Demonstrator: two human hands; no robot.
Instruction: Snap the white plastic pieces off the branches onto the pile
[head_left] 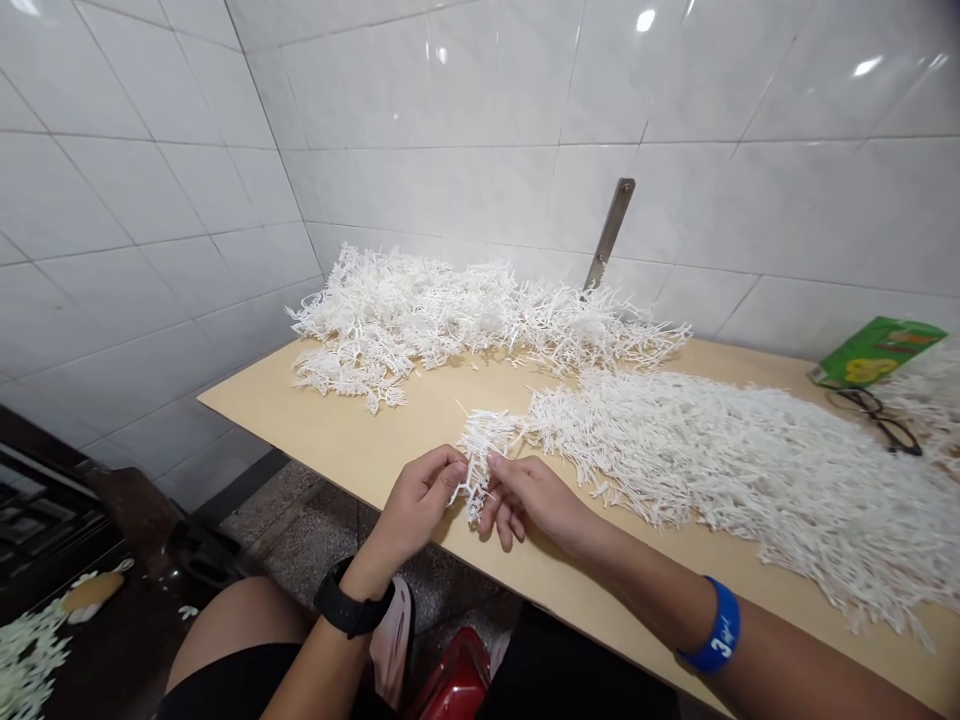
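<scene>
Over the front edge of the board, both hands pinch a small bunch of white branching plastic-like sprigs (484, 450). My left hand (420, 500) grips its left side between thumb and forefinger. On the other side, my right hand (529, 495) has thumb and forefinger closed on it, the other fingers curled loosely below. A wide heap of combed-looking white strands (735, 440) lies right of the hands. Behind them is a tangled pile of branching white sprigs (450, 310). I cannot tell exactly what the sprigs are for or made of.
The tan board (300, 425) meets a tiled wall at the back. A metal bracket (611, 230) stands against the wall. Far right are a green packet (877, 350) and dark glasses (877, 415). At lower left, more sprigs (34, 650) lie on a dark wooden seat. A red object (454, 680) is below.
</scene>
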